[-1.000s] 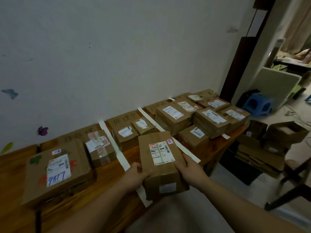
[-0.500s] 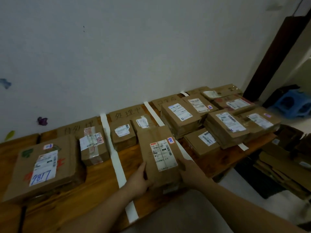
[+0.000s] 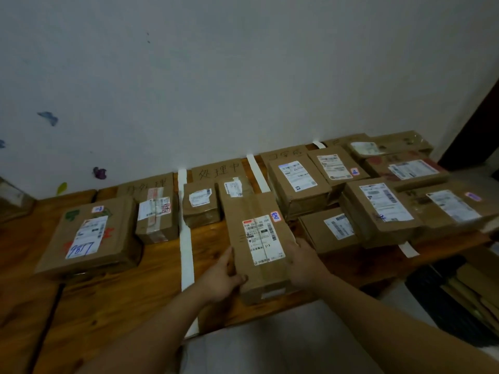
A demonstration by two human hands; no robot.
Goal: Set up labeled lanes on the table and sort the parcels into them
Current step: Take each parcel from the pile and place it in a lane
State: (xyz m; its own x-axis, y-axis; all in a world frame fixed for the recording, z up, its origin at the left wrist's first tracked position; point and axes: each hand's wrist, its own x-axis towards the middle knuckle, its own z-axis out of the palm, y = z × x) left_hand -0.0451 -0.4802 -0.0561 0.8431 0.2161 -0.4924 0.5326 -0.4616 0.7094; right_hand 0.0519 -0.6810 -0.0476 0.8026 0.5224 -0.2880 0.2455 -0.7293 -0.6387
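A long brown parcel (image 3: 256,238) with a white shipping label lies on the wooden table (image 3: 113,300) in the middle lane, between two white tape strips (image 3: 186,249). My left hand (image 3: 222,276) grips its near left side and my right hand (image 3: 303,264) holds its near right side. Behind it stand two small parcels (image 3: 201,205) and a handwritten cardboard lane sign (image 3: 217,171) against the wall. The left lane holds a large flat parcel (image 3: 89,236) marked 9817 and a taped small box (image 3: 156,217). Several labelled parcels (image 3: 378,209) fill the lanes on the right.
The white wall (image 3: 243,76) runs right behind the table. Off the table's right end, dark flattened cardboard (image 3: 464,295) lies on the floor. The table's near edge runs just under my forearms.
The parcel, held up in front of me a second ago, has come down and forward onto the middle lane. My view has swung left toward the table.
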